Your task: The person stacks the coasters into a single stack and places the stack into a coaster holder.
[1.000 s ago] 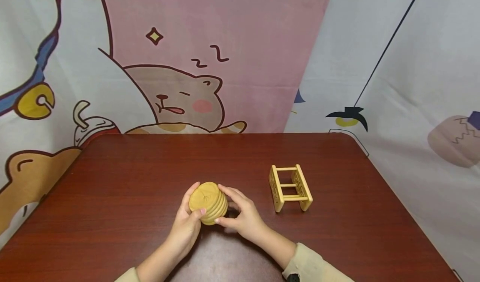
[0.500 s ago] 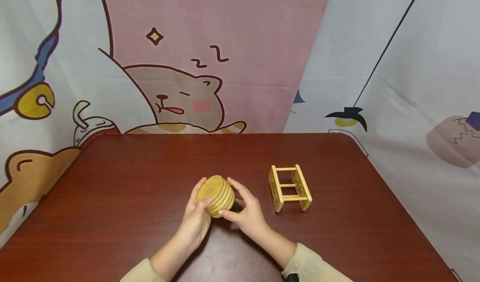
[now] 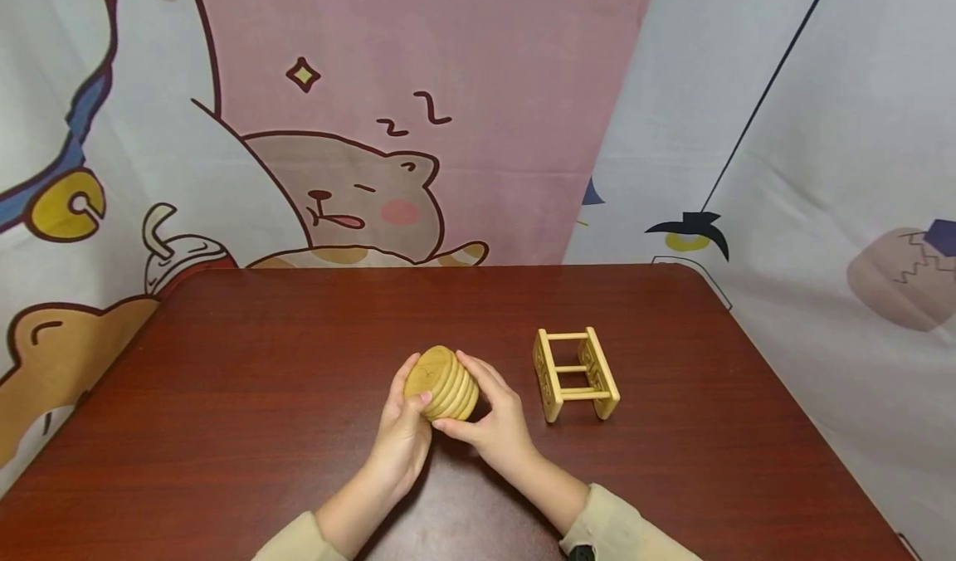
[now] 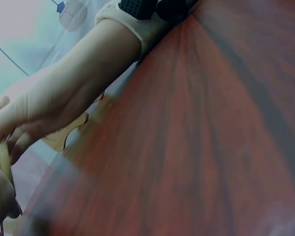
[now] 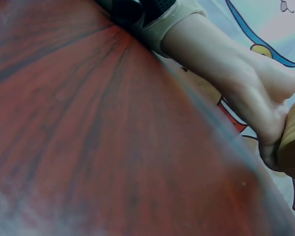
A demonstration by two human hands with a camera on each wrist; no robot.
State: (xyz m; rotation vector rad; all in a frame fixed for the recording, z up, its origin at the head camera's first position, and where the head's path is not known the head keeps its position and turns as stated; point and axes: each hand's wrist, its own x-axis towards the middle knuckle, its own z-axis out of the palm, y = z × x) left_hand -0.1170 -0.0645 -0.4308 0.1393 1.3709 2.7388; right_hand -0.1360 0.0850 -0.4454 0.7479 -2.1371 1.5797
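A stack of several round wooden coasters [image 3: 442, 382] is held in the air over the table, tilted so its top face looks up and to the left. My left hand [image 3: 403, 436] grips it from the left, thumb across the front edge of the top coaster. From the right, my right hand [image 3: 499, 418] holds the other end between thumb and fingers. In the right wrist view the coasters [image 5: 292, 150] show at the right edge against the left palm. Only a sliver of a coaster [image 4: 4, 160] appears in the left wrist view.
A wooden coaster rack [image 3: 551, 378] with carved side panels and thin rails stands on the table to the right of my hands. The reddish-brown table [image 3: 299, 329] runs back to a cartoon-printed cloth [image 3: 523, 113].
Both hands have carried the coaster stack a little to the right and away from me, and its top face has turned more to the left. The rack has stayed put.
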